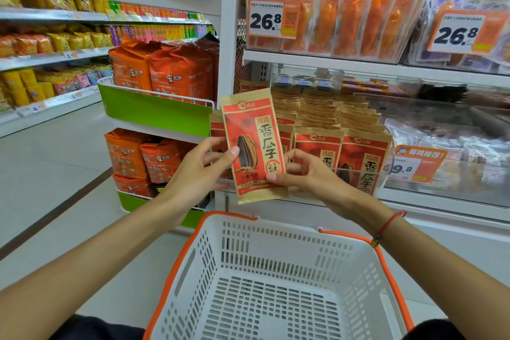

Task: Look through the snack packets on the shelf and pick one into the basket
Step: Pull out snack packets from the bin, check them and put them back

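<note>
1. A red and tan packet [255, 146] with a big seed picture is being held up in front of the shelf [358, 63], above the basket [276, 279].
2. The packet is being kept upright, leaning a little to the left, with its front turned to the camera.
3. The left side of the packet is being pinched by the left hand [198, 171]. The thumb is being pressed on the front, and the fingers are being curled behind.
4. The lower right side is being pinched by the right hand [306, 174]. The thumb is lying on the front near the bottom corner, and the other fingers are being tucked behind.
5. A red string band [387, 225] is being worn on the right wrist.
6. More packets of the same kind [345, 146] are being kept in rows in a clear bin just behind the held one.
7. Orange packets [358, 14] are being shown on the shelf above, with price tags [266, 21] reading 26.8.
8. Big orange bags [165, 69] are being stacked in a green rack [154, 110] to the left.
9. The white basket with an orange rim is being kept low and close to the person, and nothing is lying inside it.
10. The packet is not touching the basket.
</note>
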`<state>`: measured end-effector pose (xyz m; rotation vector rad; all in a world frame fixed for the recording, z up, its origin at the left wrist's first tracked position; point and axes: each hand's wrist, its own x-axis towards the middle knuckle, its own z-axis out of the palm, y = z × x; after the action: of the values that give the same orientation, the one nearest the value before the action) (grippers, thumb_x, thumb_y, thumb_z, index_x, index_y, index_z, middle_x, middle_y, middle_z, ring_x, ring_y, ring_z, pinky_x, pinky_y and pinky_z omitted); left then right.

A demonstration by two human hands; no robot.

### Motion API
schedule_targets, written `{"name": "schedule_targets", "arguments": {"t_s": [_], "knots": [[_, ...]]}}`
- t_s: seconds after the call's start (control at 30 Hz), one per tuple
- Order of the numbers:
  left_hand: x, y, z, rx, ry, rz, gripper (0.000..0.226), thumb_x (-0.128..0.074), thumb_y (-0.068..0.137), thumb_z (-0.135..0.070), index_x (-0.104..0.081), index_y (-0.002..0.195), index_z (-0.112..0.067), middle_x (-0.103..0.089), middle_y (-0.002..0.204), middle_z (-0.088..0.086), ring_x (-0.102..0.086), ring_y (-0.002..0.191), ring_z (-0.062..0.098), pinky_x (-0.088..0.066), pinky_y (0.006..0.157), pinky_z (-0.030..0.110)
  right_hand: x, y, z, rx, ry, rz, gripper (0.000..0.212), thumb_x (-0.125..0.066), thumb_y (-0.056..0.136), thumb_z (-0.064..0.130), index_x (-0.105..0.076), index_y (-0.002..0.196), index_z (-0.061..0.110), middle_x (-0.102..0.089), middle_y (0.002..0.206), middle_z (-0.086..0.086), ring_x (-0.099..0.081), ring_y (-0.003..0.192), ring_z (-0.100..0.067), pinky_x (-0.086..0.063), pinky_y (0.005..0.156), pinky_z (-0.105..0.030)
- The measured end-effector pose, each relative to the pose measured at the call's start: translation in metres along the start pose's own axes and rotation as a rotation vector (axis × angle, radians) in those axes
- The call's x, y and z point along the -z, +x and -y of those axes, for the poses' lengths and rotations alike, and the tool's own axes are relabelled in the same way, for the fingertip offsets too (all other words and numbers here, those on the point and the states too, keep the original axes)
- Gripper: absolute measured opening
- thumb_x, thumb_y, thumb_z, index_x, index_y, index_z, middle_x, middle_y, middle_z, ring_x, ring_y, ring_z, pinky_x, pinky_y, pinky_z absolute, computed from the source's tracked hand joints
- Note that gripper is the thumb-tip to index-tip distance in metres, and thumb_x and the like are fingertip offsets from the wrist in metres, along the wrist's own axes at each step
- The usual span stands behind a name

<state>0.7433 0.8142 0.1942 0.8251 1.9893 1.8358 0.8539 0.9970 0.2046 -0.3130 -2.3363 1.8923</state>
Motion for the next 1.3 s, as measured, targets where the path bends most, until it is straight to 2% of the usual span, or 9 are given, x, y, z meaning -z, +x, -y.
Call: {"name": "schedule_targets", "arguments": {"t_s": [0.17, 0.3, 0.43, 0.6, 0.8, 0.9, 1.0, 1.17, 1.3], "knots": [[-0.001, -0.001, 0.0, 0.022, 0.033, 0.101, 0.036, -0.058, 0.09, -0.042, -0.055, 0.125, -0.03, -0.073, 0.108, -0.007, -0.068, 0.102, 0.01, -0.056, 0.088, 0.036, -0.004, -0.003, 0.002, 0.009, -0.002, -0.046, 0.042, -0.071, 0.083, 0.019, -0.051, 0.119, 0.01, -0.072, 0.11, 0.0, -0.07, 0.098, -0.01, -0.051, 0.068, -0.016], [-0.002, 0.0, 0.006, 0.037, 0.074, 0.156, 0.04, -0.056, 0.093, -0.039, -0.055, 0.133, -0.032, -0.064, 0.126, -0.009, -0.061, 0.116, 0.008, -0.056, 0.087, 0.027, -0.015, -0.004, -0.001, 0.034, -0.045, 0.038, 0.037, -0.071, 0.085, 0.012, -0.058, 0.115, 0.03, -0.072, 0.108, 0.009, -0.067, 0.097, -0.001, -0.052, 0.075, -0.015], [-0.004, -0.001, 0.01, 0.019, 0.18, 0.126, 0.052, -0.056, 0.093, -0.041, -0.047, 0.143, -0.027, -0.048, 0.144, -0.011, -0.052, 0.125, 0.01, -0.051, 0.095, 0.031, -0.022, -0.004, -0.004, 0.111, -0.085, 0.021, 0.038, -0.069, 0.085, 0.004, -0.062, 0.116, 0.023, -0.071, 0.111, 0.001, -0.067, 0.102, -0.01, -0.052, 0.085, -0.018], [-0.014, -0.006, 0.011, -0.039, 0.191, 0.066, 0.035, -0.06, 0.095, -0.024, -0.053, 0.124, -0.041, -0.063, 0.102, 0.001, -0.067, 0.09, 0.02, -0.055, 0.07, 0.024, -0.025, -0.003, -0.008, 0.099, -0.222, -0.021, 0.033, -0.069, 0.081, -0.001, -0.05, 0.107, -0.006, -0.063, 0.102, -0.022, -0.065, 0.084, -0.028, -0.056, 0.075, -0.026], [-0.021, -0.005, 0.008, 0.11, -0.073, 0.09, 0.03, -0.053, 0.099, -0.017, -0.052, 0.127, -0.027, -0.069, 0.107, -0.002, -0.072, 0.083, 0.006, -0.058, 0.064, 0.019, -0.033, 0.0, -0.008, 0.231, -0.529, -0.167, 0.051, -0.082, 0.072, 0.017, -0.032, 0.077, 0.022, -0.053, 0.095, 0.0, -0.055, 0.082, -0.018, -0.046, 0.064, -0.027], [-0.024, -0.005, -0.002, 0.151, -0.282, 0.088, 0.021, -0.045, 0.101, -0.032, -0.059, 0.115, -0.026, -0.069, 0.107, -0.004, -0.074, 0.084, 0.012, -0.059, 0.062, 0.024, -0.029, 0.0, -0.008, 0.305, -0.632, -0.292, 0.057, -0.087, 0.066, 0.031, -0.033, 0.082, 0.024, -0.049, 0.1, 0.002, -0.048, 0.091, -0.017, -0.042, 0.067, -0.028], [-0.024, -0.006, -0.007, 0.061, -0.287, 0.127, 0.042, -0.043, 0.089, -0.053, -0.058, 0.121, -0.03, -0.07, 0.109, -0.006, -0.072, 0.091, 0.01, -0.059, 0.067, 0.022, -0.026, 0.0, -0.008, 0.325, -0.702, -0.381, 0.065, -0.087, 0.061, 0.046, -0.034, 0.089, 0.021, -0.045, 0.1, 0.004, -0.043, 0.093, -0.016, -0.041, 0.072, -0.03], [-0.027, -0.014, -0.005, -0.172, -0.033, 0.128, 0.024, -0.064, 0.09, -0.022, -0.065, 0.114, -0.024, -0.074, 0.102, -0.012, -0.067, 0.098, 0.0, -0.05, 0.074, 0.009, -0.025, 0.0, -0.007, 0.396, -0.771, -0.492, 0.069, -0.084, 0.06, 0.05, -0.035, 0.098, 0.021, -0.041, 0.102, 0.004, -0.037, 0.092, -0.013, -0.038, 0.078, -0.031], [-0.02, -0.012, -0.002, -0.151, -0.039, 0.098, 0.018, -0.058, 0.095, -0.019, -0.067, 0.106, -0.029, -0.074, 0.103, -0.007, -0.07, 0.096, 0.01, -0.054, 0.076, 0.015, -0.025, -0.001, -0.005, 0.402, -0.777, -0.442, 0.085, -0.086, 0.057, 0.052, -0.037, 0.119, 0.022, -0.038, 0.116, 0.006, -0.036, 0.107, -0.01, -0.036, 0.09, -0.026]]}}
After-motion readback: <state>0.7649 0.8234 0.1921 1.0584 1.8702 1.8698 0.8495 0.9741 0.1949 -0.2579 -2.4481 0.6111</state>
